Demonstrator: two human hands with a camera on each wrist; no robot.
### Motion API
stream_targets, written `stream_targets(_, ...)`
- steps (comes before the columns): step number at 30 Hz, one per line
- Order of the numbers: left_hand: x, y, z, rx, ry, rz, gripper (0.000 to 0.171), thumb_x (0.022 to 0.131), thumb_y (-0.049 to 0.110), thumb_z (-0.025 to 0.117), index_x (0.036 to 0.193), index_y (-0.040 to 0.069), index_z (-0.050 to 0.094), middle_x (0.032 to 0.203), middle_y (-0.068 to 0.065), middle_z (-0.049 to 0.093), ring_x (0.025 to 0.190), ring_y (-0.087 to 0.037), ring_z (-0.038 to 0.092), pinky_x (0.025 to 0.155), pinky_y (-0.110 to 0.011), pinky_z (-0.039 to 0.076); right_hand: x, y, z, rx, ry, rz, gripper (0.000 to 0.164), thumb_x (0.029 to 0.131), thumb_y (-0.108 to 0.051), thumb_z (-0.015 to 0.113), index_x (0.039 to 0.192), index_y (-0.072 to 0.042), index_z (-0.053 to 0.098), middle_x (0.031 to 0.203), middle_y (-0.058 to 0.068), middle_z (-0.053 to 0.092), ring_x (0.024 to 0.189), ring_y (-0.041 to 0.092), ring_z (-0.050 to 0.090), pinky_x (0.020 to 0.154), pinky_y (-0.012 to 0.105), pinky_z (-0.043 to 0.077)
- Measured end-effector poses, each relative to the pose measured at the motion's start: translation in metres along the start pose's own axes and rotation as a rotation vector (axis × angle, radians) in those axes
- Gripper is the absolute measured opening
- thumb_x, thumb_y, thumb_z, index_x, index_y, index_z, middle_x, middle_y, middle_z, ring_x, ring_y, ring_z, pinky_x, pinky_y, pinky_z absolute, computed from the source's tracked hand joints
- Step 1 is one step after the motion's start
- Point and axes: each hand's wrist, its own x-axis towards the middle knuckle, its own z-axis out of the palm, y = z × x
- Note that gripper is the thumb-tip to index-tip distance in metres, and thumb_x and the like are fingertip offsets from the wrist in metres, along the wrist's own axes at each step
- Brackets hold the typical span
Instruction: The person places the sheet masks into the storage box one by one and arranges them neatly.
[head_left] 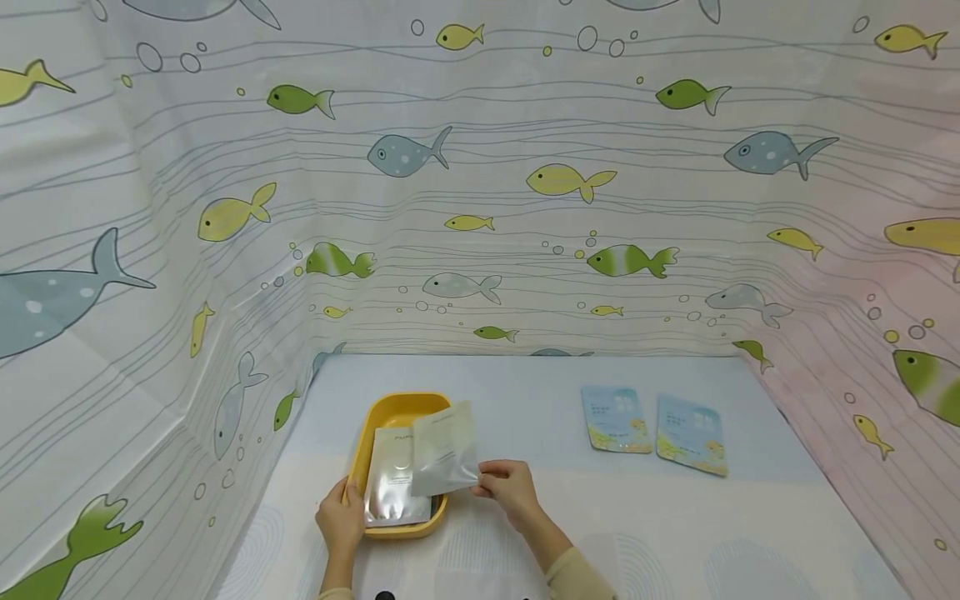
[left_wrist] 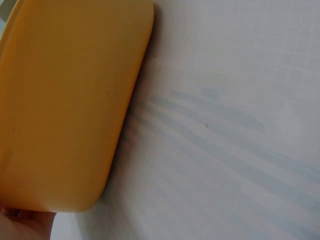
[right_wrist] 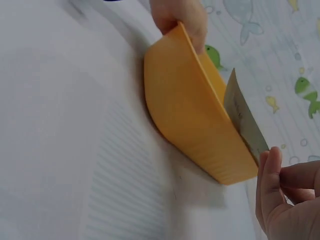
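Observation:
A yellow plastic bin (head_left: pixel 399 405) stands on the table, left of centre. My left hand (head_left: pixel 342 518) grips its near left rim; in the right wrist view that hand (right_wrist: pixel 181 19) is curled over the edge. With my right hand (head_left: pixel 510 490) I pinch the lower right corner of a pale silvery sheet mask packet (head_left: pixel 444 450). This packet is tilted over the bin's right side and partly covers a second silver packet (head_left: pixel 390 479) lying inside. In the right wrist view, the held packet (right_wrist: pixel 244 112) sticks up past the bin's rim, its corner between thumb and fingers.
Two light blue packets (head_left: pixel 617 419) lie side by side on the right of the table (head_left: pixel 525 392). Fish-patterned sheeting (head_left: pixel 480 250) walls the table in at the back and both sides. Small dark round things show at the bottom edge of the head view.

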Motion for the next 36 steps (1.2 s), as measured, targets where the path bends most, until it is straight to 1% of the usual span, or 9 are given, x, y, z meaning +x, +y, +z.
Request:
stream_targets(9,0.0,0.0,0.0,-0.004,-0.002,-0.003,0.025,0.088,-0.001,0.051,0.105,-0.016,0.062,0.101,-0.035,0.062,0.094,-0.054,0.057,0.081,-0.06,0.044,-0.002,0.004,0.02,-0.033,0.035,0.0,0.023,0.082,0.01,0.056,0.102,0.022,0.058,0.089,0.022,0.064,0.062,0.011,0.065,0.067,0.027,0.057)
stream_targets(12,0.001,-0.001,0.001,0.0,0.001,0.004,0.025,0.088,-0.001,0.051,0.105,-0.016,0.062,0.101,-0.035,0.061,0.095,-0.055,0.056,0.082,-0.06,0.043,-0.002,0.006,0.025,-0.062,0.051,-0.009,0.023,0.08,0.011,0.056,0.1,0.021,0.058,0.084,0.02,0.063,0.06,0.011,0.065,0.065,0.028,0.057)
stream_targets(16,0.001,-0.001,0.001,0.007,-0.005,0.002,0.026,0.088,-0.001,0.051,0.105,-0.017,0.061,0.102,-0.036,0.061,0.096,-0.055,0.056,0.083,-0.06,0.043,-0.002,0.01,0.032,-0.109,0.064,0.001,0.021,0.075,0.011,0.057,0.095,0.019,0.06,0.074,0.013,0.063,0.058,0.012,0.064,0.063,0.03,0.057)
stream_targets(19,0.001,-0.001,0.001,0.01,-0.012,-0.002,0.026,0.088,-0.001,0.051,0.105,-0.017,0.061,0.102,-0.036,0.061,0.095,-0.055,0.056,0.083,-0.06,0.043,-0.002,0.013,0.036,-0.128,0.058,0.025,0.019,0.072,0.012,0.06,0.09,0.018,0.061,0.069,0.009,0.061,0.059,0.018,0.066,0.064,0.033,0.057)
stream_targets(23,0.001,-0.001,0.001,0.006,-0.012,-0.001,0.025,0.088,-0.001,0.051,0.105,-0.016,0.061,0.102,-0.035,0.061,0.095,-0.055,0.056,0.082,-0.061,0.043,-0.004,0.013,0.041,-0.135,0.05,0.046,0.017,0.072,0.012,0.062,0.088,0.017,0.06,0.065,0.007,0.06,0.059,0.021,0.068,0.064,0.035,0.057)
stream_targets(25,0.001,0.0,0.002,0.003,-0.007,0.001,0.025,0.088,-0.001,0.051,0.105,-0.016,0.062,0.101,-0.035,0.062,0.095,-0.055,0.056,0.082,-0.061,0.043,-0.004,0.013,0.042,-0.144,0.045,0.047,0.016,0.073,0.012,0.063,0.087,0.017,0.061,0.065,0.007,0.06,0.059,0.021,0.067,0.063,0.034,0.057)
stream_targets(28,0.001,0.0,0.002,0.002,-0.001,0.001,0.025,0.088,-0.001,0.051,0.105,-0.016,0.062,0.101,-0.035,0.062,0.094,-0.055,0.057,0.082,-0.06,0.043,-0.004,0.016,0.042,-0.171,0.041,0.035,0.012,0.073,0.011,0.065,0.084,0.014,0.062,0.064,0.006,0.061,0.057,0.021,0.067,0.061,0.033,0.057)
stream_targets(32,0.001,0.0,0.001,0.004,-0.004,-0.007,0.025,0.088,-0.001,0.052,0.105,-0.015,0.062,0.102,-0.034,0.062,0.094,-0.054,0.057,0.082,-0.06,0.044,-0.004,0.018,0.043,-0.199,0.037,-0.002,0.009,0.072,0.009,0.068,0.08,0.011,0.063,0.063,0.009,0.064,0.054,0.018,0.066,0.057,0.031,0.057)
stream_targets(36,0.001,0.001,0.0,0.004,-0.007,-0.015,0.024,0.088,-0.001,0.052,0.105,-0.015,0.062,0.102,-0.035,0.062,0.096,-0.054,0.056,0.083,-0.06,0.043,-0.004,0.018,0.044,-0.214,0.029,-0.032,0.009,0.071,0.008,0.07,0.077,0.01,0.063,0.063,0.011,0.066,0.053,0.018,0.066,0.054,0.031,0.056)
